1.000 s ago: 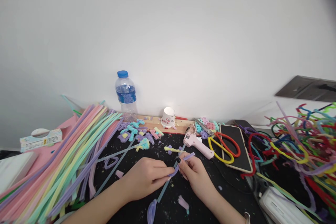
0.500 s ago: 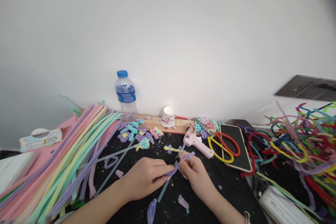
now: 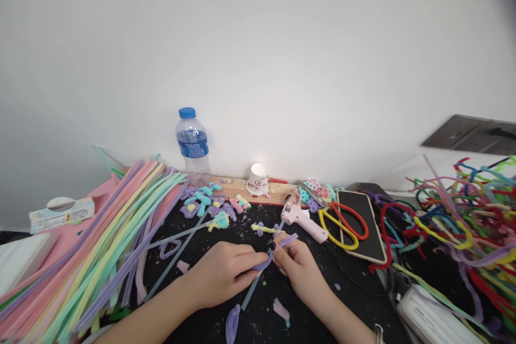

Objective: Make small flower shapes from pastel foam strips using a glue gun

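Observation:
Between my two hands is a purple pipe cleaner (image 3: 264,265), bent where the fingers meet. My left hand (image 3: 226,271) pinches its near end, fingers pressed together. Thumb and fingertips of my right hand (image 3: 296,263) close on the other part, and a short end sticks out above them. Beneath the hands a translucent glue stick (image 3: 252,291) runs diagonally up to a pink hot glue gun (image 3: 301,219). A purple looped piece (image 3: 233,322) lies by the glue stick's lower end. Beyond my fingers rests a small yellow and purple fuzzy piece (image 3: 266,229).
Pastel pipe cleaners (image 3: 133,236) are heaped left, a tangle of bright ones (image 3: 471,226) right. Scissors (image 3: 342,226) lie over a phone (image 3: 363,226). A water bottle (image 3: 193,145) and paper cup (image 3: 258,178) stand by the wall. Finished fuzzy shapes (image 3: 205,199) lie behind my left hand.
Hardly anything differs. Both hands keep their grip on the purple pipe cleaner, with only a very slight shift of the fingers.

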The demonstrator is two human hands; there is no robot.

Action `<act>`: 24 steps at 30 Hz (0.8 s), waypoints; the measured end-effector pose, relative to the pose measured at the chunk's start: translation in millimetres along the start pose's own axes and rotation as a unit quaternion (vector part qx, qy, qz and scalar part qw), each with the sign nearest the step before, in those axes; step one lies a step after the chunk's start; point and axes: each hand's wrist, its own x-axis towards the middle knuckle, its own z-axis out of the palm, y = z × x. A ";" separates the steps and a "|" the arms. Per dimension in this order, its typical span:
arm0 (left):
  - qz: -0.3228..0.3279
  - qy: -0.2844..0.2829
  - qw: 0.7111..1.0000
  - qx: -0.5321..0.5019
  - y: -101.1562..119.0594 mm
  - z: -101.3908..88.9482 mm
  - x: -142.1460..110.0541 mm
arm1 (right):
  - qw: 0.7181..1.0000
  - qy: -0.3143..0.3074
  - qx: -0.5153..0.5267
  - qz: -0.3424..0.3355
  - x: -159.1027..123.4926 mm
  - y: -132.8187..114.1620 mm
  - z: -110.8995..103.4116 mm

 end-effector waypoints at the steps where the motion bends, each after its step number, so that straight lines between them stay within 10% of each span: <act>1: 0.001 -0.001 1.000 0.000 0.0 0.1 -0.1 | 1.000 0.001 0.000 0.003 -0.2 -0.3 0.0; 24: 0.015 -0.007 1.000 0.012 2.0 -2.1 0.8 | 1.000 -0.001 -0.019 -0.004 0.2 1.9 -0.7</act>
